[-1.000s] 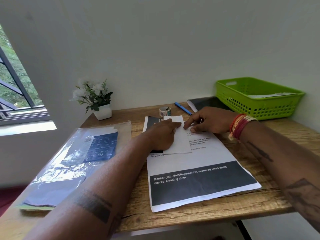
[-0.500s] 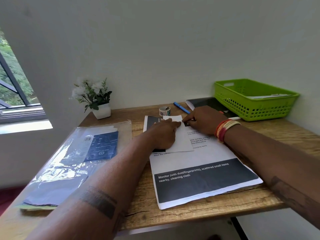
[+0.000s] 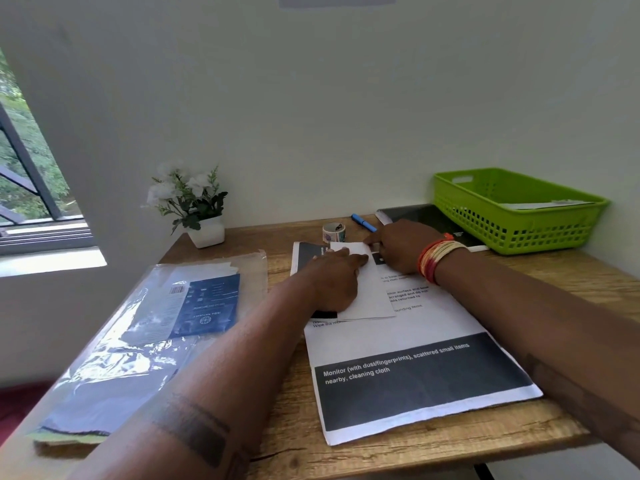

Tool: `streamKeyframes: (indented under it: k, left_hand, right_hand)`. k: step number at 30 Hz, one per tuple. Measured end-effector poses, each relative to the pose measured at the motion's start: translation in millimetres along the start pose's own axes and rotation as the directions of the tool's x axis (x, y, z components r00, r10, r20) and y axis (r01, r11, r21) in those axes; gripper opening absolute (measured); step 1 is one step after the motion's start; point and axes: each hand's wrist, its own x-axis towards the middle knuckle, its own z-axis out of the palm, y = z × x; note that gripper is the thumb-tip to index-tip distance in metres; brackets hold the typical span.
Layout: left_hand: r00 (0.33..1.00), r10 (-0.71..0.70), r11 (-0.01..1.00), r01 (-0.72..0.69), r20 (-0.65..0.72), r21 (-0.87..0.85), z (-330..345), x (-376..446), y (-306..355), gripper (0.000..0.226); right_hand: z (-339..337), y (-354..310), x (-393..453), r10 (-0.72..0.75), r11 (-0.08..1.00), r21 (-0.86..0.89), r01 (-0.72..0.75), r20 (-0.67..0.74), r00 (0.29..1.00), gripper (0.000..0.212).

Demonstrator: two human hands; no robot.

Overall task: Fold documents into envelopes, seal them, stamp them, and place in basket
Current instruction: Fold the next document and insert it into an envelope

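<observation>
"Monitor (with dust/fingerprints), scattered small items nearby, cleaning cloth" on the printed sheet's (image 3: 408, 344) dark band.

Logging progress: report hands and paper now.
Left hand flat on white envelope. Right hand at its far corner, grip unclear. Basket right, unobstructed.

The right hand (image 3: 398, 247) slid leftward along the far edge of the white envelope (image 3: 367, 289), its fingertips closing toward the left hand (image 3: 334, 282).
</observation>
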Motion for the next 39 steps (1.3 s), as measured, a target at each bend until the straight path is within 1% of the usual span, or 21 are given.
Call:
streamKeyframes:
  k: [2,3,5,7,11,16,18,21,23,25,28,31,33,35,37,39]
  left_hand:
    - [1.000,0.000,1.000,0.000,0.008,-0.007,0,0,1,0.057]
    - [1.000,0.000,1.000,0.000,0.009,-0.016,0,0,1,0.056]
    - [1.000,-0.002,0.998,0.002,-0.003,-0.055,-1,0,1,0.054]
    - [1.000,0.001,0.995,-0.003,-0.021,-0.101,-3,-3,3,0.055]
    - [0.999,0.009,0.992,-0.015,-0.050,-0.123,-4,-6,11,0.058]
    - [0.996,0.021,0.995,-0.029,-0.081,-0.098,-2,-6,15,0.061]
    - [0.995,0.036,0.996,-0.043,-0.096,-0.081,-1,-6,16,0.062]
    - [0.993,0.056,0.995,-0.064,-0.103,-0.079,-2,-7,18,0.063]
    - [0.990,0.072,0.992,-0.084,-0.118,-0.095,-3,-7,21,0.062]
    - [0.990,0.077,0.989,-0.092,-0.120,-0.118,-2,-8,23,0.061]
    - [0.992,0.073,0.989,-0.085,-0.104,-0.118,1,-7,25,0.059]
    - [0.993,0.071,0.988,-0.084,-0.098,-0.128,2,-5,24,0.060]
    - [0.992,0.057,0.988,-0.072,-0.109,-0.137,3,-4,22,0.062]
    - [0.989,0.026,0.990,-0.046,-0.149,-0.135,4,-1,18,0.061]
    - [0.978,0.001,0.996,-0.019,-0.208,-0.083,4,3,13,0.054]
    - [0.970,0.007,0.998,-0.021,-0.243,-0.054,5,5,10,0.044]
  right_hand:
    - [4,2,0,-0.015,1.000,0.001,0.015,-0.014,1.000,0.049]
    - [6,3,-1,-0.016,1.000,0.003,0.016,-0.038,0.999,0.044]
    - [8,6,-3,-0.004,0.999,0.041,0.010,-0.140,0.990,0.036]
    - [7,9,-3,0.009,0.994,0.110,0.014,-0.207,0.978,0.037]
    - [8,8,-2,0.014,0.985,0.171,0.012,-0.151,0.988,0.030]
    - [10,8,2,0.056,0.958,0.287,-0.004,-0.171,0.984,0.017]
    - [11,11,3,0.084,0.942,0.335,-0.015,-0.191,0.978,0.016]
    - [9,13,1,0.161,0.886,0.463,-0.030,-0.247,0.955,0.012]
    - [5,13,-1,0.193,0.862,0.507,-0.009,-0.311,0.931,0.010]
    - [2,14,-2,0.214,0.838,0.545,0.006,-0.339,0.916,0.011]
    - [0,19,-5,0.228,0.795,0.607,-0.011,-0.282,0.932,0.021]
    - [-3,24,-12,0.206,0.801,0.593,-0.087,-0.136,0.969,0.045]
    - [-8,26,-16,0.211,0.777,0.618,-0.122,-0.072,0.975,0.055]
    - [-13,26,-18,0.252,0.710,0.693,-0.120,-0.091,0.964,0.054]
    - [-15,24,-19,0.293,0.623,0.778,-0.085,-0.131,0.947,0.043]
    - [-15,16,-22,0.313,0.525,0.849,-0.053,-0.135,0.940,0.028]
